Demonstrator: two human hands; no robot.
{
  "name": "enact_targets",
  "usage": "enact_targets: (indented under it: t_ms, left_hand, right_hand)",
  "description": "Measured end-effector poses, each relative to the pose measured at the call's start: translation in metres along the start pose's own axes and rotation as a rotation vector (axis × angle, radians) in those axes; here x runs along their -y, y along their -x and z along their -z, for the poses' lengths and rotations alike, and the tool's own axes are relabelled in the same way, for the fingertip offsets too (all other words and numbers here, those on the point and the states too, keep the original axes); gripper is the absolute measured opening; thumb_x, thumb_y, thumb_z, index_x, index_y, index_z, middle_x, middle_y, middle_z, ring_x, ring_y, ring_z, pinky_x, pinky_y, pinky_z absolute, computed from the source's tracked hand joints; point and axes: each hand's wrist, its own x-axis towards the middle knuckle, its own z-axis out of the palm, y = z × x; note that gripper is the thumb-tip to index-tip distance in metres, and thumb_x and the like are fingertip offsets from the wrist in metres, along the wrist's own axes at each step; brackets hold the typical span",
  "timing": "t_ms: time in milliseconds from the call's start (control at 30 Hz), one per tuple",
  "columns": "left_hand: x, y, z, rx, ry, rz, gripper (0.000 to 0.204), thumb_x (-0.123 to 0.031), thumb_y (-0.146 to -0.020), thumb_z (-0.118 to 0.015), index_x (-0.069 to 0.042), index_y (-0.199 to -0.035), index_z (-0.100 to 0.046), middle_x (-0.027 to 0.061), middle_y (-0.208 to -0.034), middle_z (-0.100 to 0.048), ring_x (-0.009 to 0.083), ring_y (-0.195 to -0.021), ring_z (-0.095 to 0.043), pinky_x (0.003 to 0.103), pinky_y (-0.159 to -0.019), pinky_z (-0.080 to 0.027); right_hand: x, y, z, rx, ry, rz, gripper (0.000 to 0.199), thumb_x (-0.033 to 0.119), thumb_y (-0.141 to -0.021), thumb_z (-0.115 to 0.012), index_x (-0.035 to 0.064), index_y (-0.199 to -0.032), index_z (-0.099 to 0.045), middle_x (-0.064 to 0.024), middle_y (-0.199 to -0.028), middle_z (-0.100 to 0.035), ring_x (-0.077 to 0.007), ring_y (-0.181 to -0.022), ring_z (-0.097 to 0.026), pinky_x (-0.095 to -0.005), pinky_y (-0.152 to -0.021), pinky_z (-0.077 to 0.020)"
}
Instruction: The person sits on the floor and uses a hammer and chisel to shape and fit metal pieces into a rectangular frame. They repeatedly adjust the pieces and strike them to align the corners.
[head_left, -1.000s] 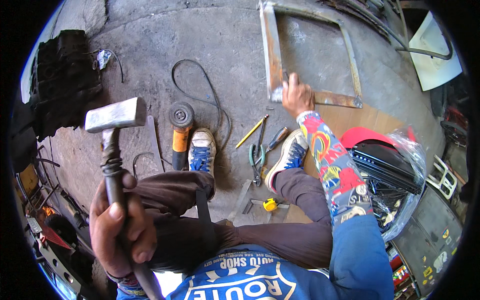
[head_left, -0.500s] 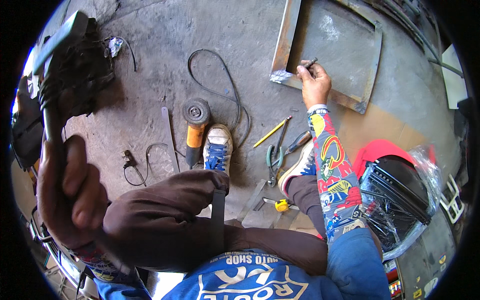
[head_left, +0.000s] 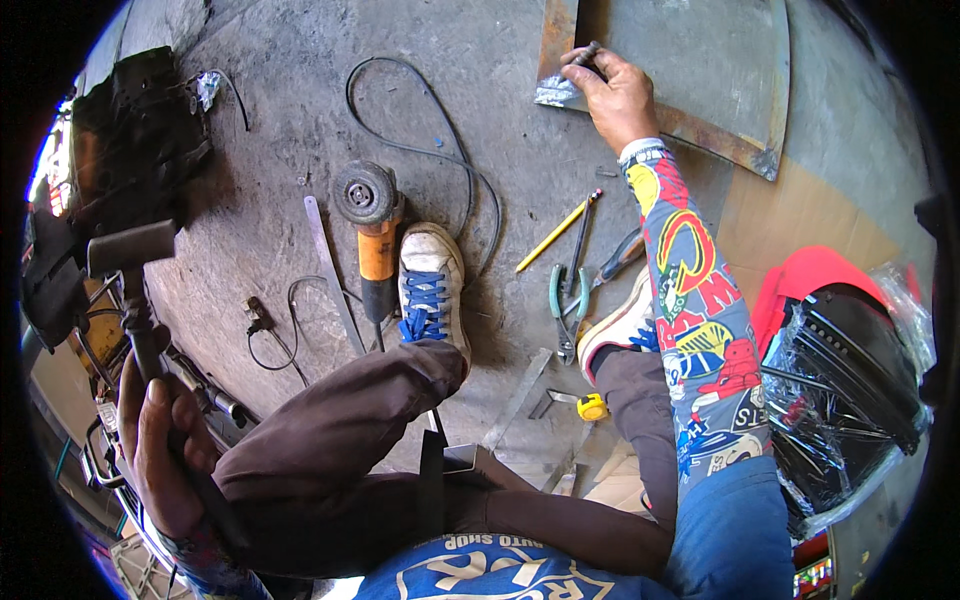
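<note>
At the lower left, my left hand is closed round the handle of a hammer, its head raised off the floor. My right hand pinches a short dark metal rod over a corner of a rusty metal frame. That corner carries a silvery patch just beside my fingertips. Whether the rod's lower end touches the frame is hidden by my fingers. The frame lies on the concrete floor at the top right and runs out of view.
Between my feet and the frame lie an angle grinder with its cord, a metal strip, a pencil, pliers and a screwdriver. A tape measure sits near my right leg. Plastic-wrapped black parts stand at right.
The hammer has come down from its raised position at the upper left, with my left hand lower. My right hand still pinches the rod over the frame corner; the whole view has shifted slightly.
</note>
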Motion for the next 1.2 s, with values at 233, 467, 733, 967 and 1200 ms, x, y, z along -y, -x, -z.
enact_targets:
  t_ms: [233,467,733,967,1200]
  left_hand:
    - [0.038,0.038,-0.016,0.07,-0.055,-0.017,0.043,-0.019,-0.097,-0.056,0.0,-0.135,-0.05,-0.002,-0.069,-0.048,0.0037,-0.046,-0.039,0.02,-0.04,-0.03]
    - [0.095,0.024,-0.109,0.465,0.171,0.389,0.035,-0.009,-0.1,-0.051,0.001,-0.134,-0.047,0.0023,-0.081,-0.054,0.0073,-0.056,-0.049,0.023,-0.047,-0.043]
    - [0.101,0.026,-0.126,0.586,0.027,0.508,0.035,-0.013,-0.102,-0.052,0.004,-0.132,-0.046,0.001,-0.078,-0.052,0.0074,-0.053,-0.049,0.023,-0.048,-0.042]
    - [0.106,0.027,-0.124,0.588,-0.027,0.486,0.038,-0.015,-0.101,-0.055,0.004,-0.132,-0.045,-0.0001,-0.076,-0.051,0.0064,-0.053,-0.048,0.023,-0.047,-0.041]
    - [0.109,0.025,-0.12,0.604,0.029,0.529,0.039,-0.014,-0.101,-0.055,0.003,-0.134,-0.044,-0.0006,-0.075,-0.05,0.0063,-0.053,-0.047,0.023,-0.047,-0.041]
  right_hand:
    - [-0.021,-0.009,-0.001,-0.126,-0.222,-0.081,0.012,0.017,-0.098,-0.068,0.0069,-0.103,-0.073,0.0002,-0.09,-0.072,-0.0075,-0.078,-0.062,-0.0242,-0.071,-0.0508]
    - [-0.016,-0.008,0.008,-0.057,-0.242,-0.058,0.017,0.02,-0.093,-0.072,0.0044,-0.098,-0.074,-0.0086,-0.091,-0.076,-0.0182,-0.084,-0.071,-0.0329,-0.078,-0.0545]
    - [-0.008,-0.002,0.006,0.162,-0.084,0.007,0.017,0.021,-0.094,-0.073,0.0087,-0.104,-0.077,-0.0031,-0.094,-0.076,-0.0128,-0.091,-0.07,-0.0276,-0.083,-0.0542]
    - [-0.001,-0.002,-0.002,0.013,0.041,0.033,0.018,0.028,-0.089,-0.075,0.0125,-0.097,-0.078,-0.0081,-0.089,-0.077,-0.0255,-0.082,-0.074,-0.0359,-0.073,-0.056]
    - [-0.004,0.002,0.002,0.095,0.057,0.072,0.018,0.026,-0.093,-0.074,0.013,-0.104,-0.079,-0.005,-0.097,-0.078,-0.0177,-0.092,-0.074,-0.0303,-0.083,-0.0552]
